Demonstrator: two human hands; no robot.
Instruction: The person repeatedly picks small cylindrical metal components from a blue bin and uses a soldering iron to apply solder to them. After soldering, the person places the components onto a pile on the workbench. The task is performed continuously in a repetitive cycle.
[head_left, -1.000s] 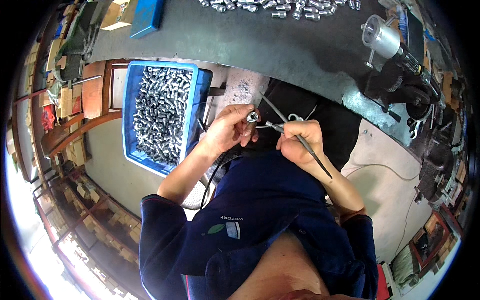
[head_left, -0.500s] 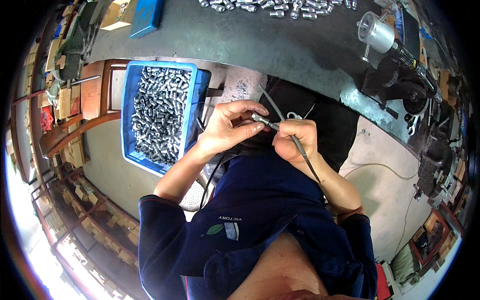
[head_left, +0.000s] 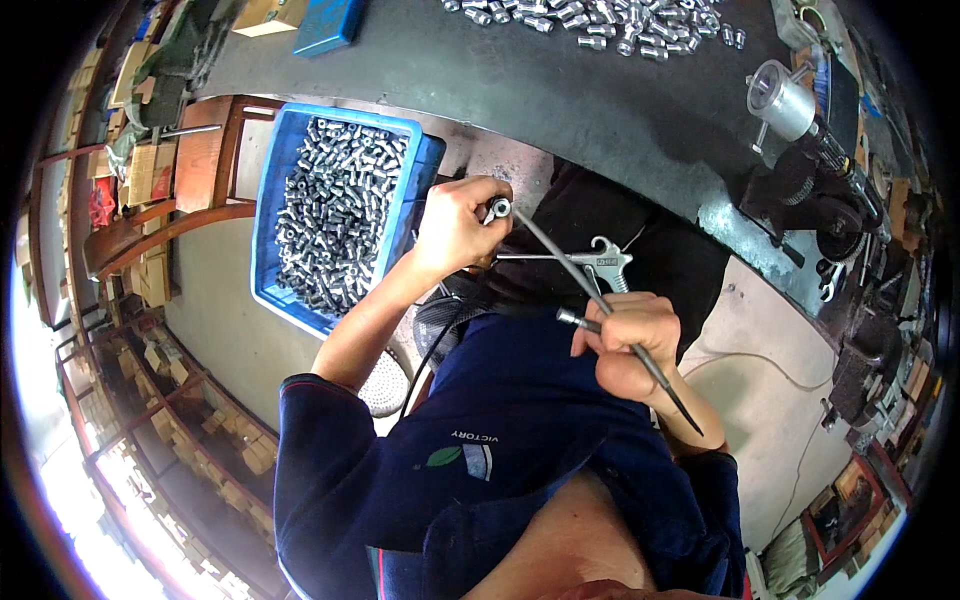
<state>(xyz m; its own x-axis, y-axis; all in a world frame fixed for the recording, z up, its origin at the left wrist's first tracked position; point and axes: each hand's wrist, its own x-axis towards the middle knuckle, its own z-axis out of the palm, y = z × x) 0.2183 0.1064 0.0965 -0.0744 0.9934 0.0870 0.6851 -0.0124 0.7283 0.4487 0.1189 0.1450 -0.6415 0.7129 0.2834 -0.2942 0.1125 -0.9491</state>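
My left hand (head_left: 462, 228) is closed around a small shiny metal fitting (head_left: 499, 208), whose round bored end faces up between thumb and fingers. My right hand (head_left: 637, 340) grips a long, thin grey file-like rod (head_left: 567, 262), tapering to a point past the wrist. From the same fist juts a short dark tool with a metal cylinder tip (head_left: 574, 318). The rod's far end lies close to the left hand's fitting; I cannot tell whether they touch. A silver air blow gun (head_left: 606, 262) lies on the dark cloth over my lap, its nozzle toward the left hand.
On my left stands a blue crate (head_left: 268, 215) full of metal fittings. Across the dark workbench (head_left: 560, 100) lie more loose fittings (head_left: 655, 30), a blue box (head_left: 328, 25) and, at right, a clamped tool with a silver cylinder (head_left: 785, 102). A wooden chair (head_left: 208, 150) stands beyond the crate.
My hands have moved apart: the left went up and turned with its fitting, the right moved down and right with the rod and short tool. The blow gun shows more fully.
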